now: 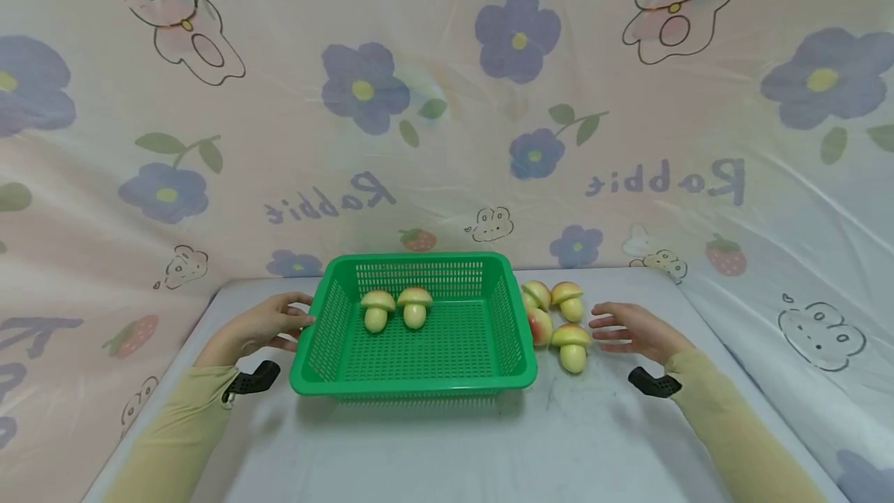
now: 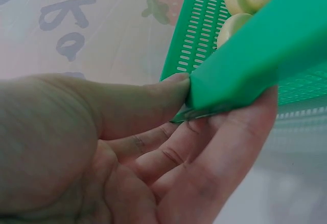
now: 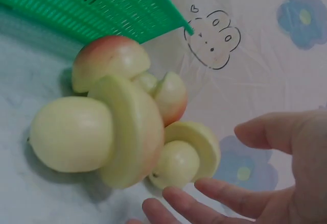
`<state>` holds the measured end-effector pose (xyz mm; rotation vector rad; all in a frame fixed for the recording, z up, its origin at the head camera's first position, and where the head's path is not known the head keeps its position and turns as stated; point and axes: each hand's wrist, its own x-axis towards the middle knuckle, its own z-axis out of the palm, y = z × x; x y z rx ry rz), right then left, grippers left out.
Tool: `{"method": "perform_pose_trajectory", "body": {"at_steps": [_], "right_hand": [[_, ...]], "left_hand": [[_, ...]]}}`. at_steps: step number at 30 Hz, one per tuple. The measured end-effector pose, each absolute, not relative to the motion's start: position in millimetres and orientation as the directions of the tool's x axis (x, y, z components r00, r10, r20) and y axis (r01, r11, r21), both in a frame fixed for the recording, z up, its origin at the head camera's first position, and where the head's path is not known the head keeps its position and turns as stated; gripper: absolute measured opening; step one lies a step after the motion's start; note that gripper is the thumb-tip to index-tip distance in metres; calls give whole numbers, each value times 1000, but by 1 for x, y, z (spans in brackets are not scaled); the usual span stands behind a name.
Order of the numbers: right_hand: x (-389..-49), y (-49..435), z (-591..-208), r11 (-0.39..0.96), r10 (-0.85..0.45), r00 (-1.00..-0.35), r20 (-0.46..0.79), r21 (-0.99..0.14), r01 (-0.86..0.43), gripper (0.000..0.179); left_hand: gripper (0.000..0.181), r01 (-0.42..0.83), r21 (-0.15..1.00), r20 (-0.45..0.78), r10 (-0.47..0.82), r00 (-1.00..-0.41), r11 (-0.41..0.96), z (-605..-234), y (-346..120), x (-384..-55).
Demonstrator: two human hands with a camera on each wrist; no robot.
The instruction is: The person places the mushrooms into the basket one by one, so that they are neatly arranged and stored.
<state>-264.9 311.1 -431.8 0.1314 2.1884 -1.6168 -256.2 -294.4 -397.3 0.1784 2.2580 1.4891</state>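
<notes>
A green plastic basket (image 1: 412,388) with slotted walls stands on the table, and two toy mushrooms (image 1: 377,310) with yellowish caps lie inside it toward the back left. My left hand (image 1: 268,323) holds the basket's left rim. In the left wrist view the thumb (image 2: 148,99) meets the rim from one side, with the fingers curled beneath it. Several more mushrooms (image 1: 573,348), some with reddish caps, are clustered against the basket's right side. To their right is my right hand (image 1: 639,330), fingers spread and holding nothing, fingertips close to the nearest mushroom (image 3: 176,163).
A white cloth covers the table (image 1: 461,456). Behind and at the sides hangs a curtain (image 1: 447,138) printed with rabbits, flowers and strawberries. A black strap mount sits on each wrist below the yellow sleeves (image 1: 733,418).
</notes>
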Motion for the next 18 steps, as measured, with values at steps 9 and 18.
{"method": "perform_pose_trajectory", "body": {"at_steps": [9, 18], "right_hand": [[-263, 308, -445, 321, -152, -902, -404, -884, 341, 59], [-261, 303, -449, 313, -149, -904, -402, -886, 342, 57]], "left_hand": [[54, -120, 897, -277, 330, -902, 425, -397, -295, -256], [55, -115, 903, -270, 337, -902, 415, -399, -296, -256]]}}
